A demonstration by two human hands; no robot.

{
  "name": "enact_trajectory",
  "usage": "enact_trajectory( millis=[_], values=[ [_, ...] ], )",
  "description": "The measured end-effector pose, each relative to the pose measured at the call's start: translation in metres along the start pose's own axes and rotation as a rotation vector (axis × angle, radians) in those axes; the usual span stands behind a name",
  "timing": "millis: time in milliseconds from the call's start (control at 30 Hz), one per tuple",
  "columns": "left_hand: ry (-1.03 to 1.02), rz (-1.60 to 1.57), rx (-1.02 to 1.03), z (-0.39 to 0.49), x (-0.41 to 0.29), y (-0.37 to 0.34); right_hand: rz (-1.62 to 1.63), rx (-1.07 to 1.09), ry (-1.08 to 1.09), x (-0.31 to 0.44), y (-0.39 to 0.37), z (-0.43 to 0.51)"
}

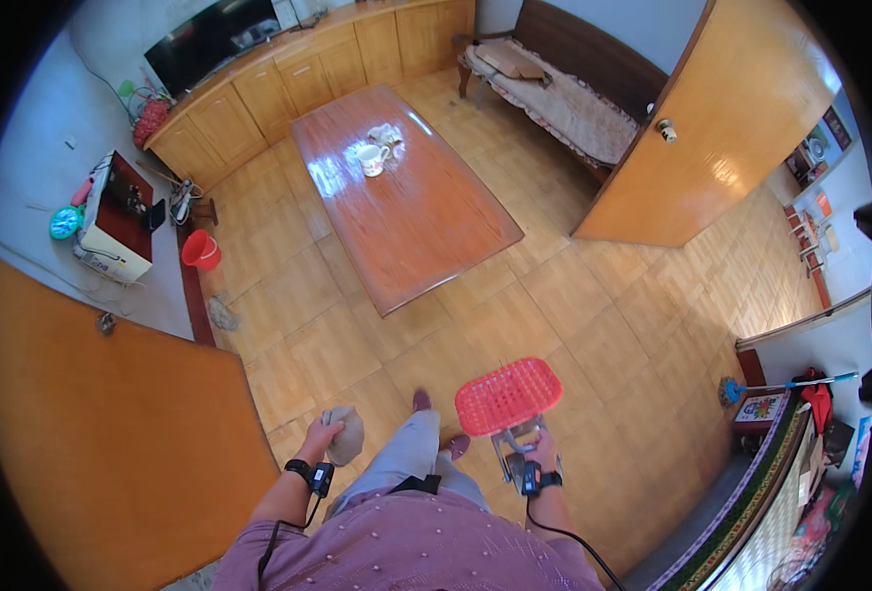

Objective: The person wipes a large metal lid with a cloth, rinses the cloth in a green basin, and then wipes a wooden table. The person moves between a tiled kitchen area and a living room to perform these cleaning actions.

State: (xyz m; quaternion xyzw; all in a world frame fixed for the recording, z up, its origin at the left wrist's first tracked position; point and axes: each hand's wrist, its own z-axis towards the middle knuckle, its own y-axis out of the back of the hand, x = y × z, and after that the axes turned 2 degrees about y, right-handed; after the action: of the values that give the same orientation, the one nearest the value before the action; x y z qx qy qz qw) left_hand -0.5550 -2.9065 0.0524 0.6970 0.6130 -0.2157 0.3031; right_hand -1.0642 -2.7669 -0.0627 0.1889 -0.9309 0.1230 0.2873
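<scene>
In my left hand (324, 436) is a bunched grey-beige cloth (346, 436) that hangs out past the fingers. My right hand (542, 449) grips the metal frame (511, 458) of a small chair or stool with a red plastic woven-pattern panel (508, 397). The red panel points away from me, above the tiled floor (443, 347). Part of the frame is hidden behind the hand and wrist. Ahead of me stands a low reddish-brown wooden table (414, 221), which neither hand touches. On it are a white mug (372, 159) and a crumpled cloth or wrapper (385, 135).
An open wooden door (709, 140) stands at right, another door (111, 428) at left. A padded wooden bench (561, 96) and a cabinet row (318, 66) line the far walls. A red bucket (201, 251) sits by the left wall. At right leans a blue-handled mop (783, 385).
</scene>
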Motion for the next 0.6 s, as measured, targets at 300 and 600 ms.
enact_trajectory(
  millis=[300, 600],
  values=[
    [0.077, 0.011, -0.059, 0.079, -0.054, -0.082, -0.164, 0.019, -0.042, 0.093, -0.120, 0.081],
    [0.155, -0.065, 0.003, 0.096, -0.116, -0.168, -0.519, 0.153, -0.026, 0.128, -0.198, 0.128]
  ],
)
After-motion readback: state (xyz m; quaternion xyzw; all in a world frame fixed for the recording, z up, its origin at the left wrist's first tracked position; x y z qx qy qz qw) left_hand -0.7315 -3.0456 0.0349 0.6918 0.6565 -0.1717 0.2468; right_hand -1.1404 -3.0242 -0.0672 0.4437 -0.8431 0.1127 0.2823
